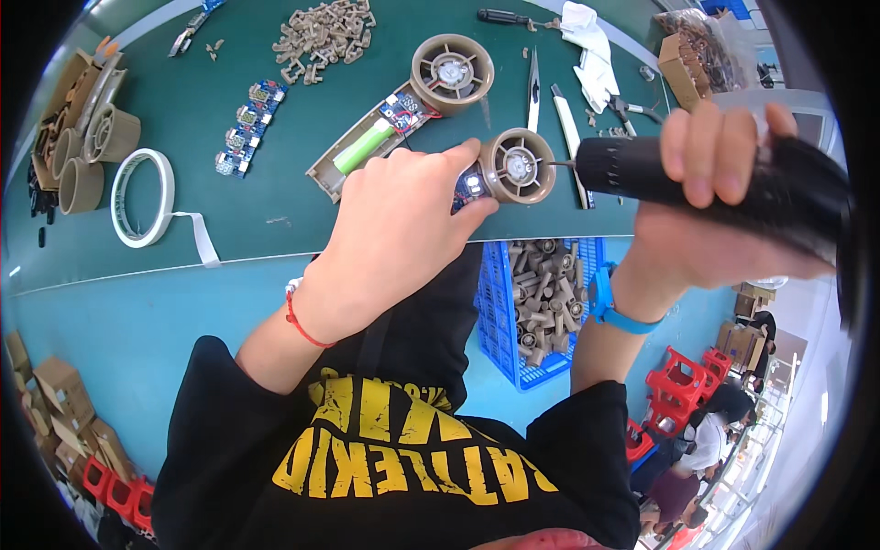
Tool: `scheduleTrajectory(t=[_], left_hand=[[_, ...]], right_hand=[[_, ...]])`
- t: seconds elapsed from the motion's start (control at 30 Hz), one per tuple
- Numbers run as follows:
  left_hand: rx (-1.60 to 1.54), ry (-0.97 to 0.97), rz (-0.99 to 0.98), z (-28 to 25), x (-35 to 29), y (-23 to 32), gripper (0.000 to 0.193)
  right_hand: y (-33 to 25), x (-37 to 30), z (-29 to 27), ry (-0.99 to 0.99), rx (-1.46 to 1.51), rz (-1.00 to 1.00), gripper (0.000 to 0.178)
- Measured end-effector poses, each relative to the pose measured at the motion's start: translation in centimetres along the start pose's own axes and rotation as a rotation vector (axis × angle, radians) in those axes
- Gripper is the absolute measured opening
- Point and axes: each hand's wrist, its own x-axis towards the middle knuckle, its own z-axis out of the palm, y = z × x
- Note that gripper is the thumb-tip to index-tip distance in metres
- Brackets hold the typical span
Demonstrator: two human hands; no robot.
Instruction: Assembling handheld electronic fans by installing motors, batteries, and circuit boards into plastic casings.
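Note:
My left hand (399, 215) is closed on a small beige handheld fan (520, 167) at the table's front edge. Its thumb and forefinger straddle a blue circuit board (470, 186) beside the round fan head. In my right hand (697, 243) is a black electric screwdriver (628, 172), lying almost level. Its thin bit reaches the fan head's right rim; exact contact is hard to make out. Just beyond my left hand lies another beige fan (453, 73), its handle opened to show a green battery cell (365, 147), a board and red wires.
Blue circuit boards (249, 128), beige clips (325, 37) and a white tape roll (143, 197) lie on the green table. Tweezers (533, 92) and a white-handled tool (573, 145) sit beyond the screwdriver. A blue crate (497, 316) of fan parts stands below the edge.

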Motion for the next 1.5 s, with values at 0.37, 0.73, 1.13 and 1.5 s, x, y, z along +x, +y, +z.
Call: scheduleTrajectory(t=[0.37, 0.73, 1.13, 1.5], left_hand=[[-0.027, 0.004, -0.001, -0.2, -0.2, -0.1, 0.042], [-0.048, 0.015, 0.002, -0.4, -0.4, -0.4, 0.042], [-0.051, -0.003, -0.009, -0.5, -0.4, -0.2, 0.042], [-0.051, -0.025, -0.042, -0.6, -0.4, -0.3, 0.044]], right_hand=[[3.6, -0.1, -0.4, -0.02, 0.249, -0.054, 0.117], [3.9, 0.0, 0.8, 0.01, 0.279, 0.004, 0.113], [2.9, 1.0, -1.1, -0.24, 0.118, 0.022, 0.107], [2.9, 0.8, -0.5, -0.218, 0.21, 0.001, 0.108]])
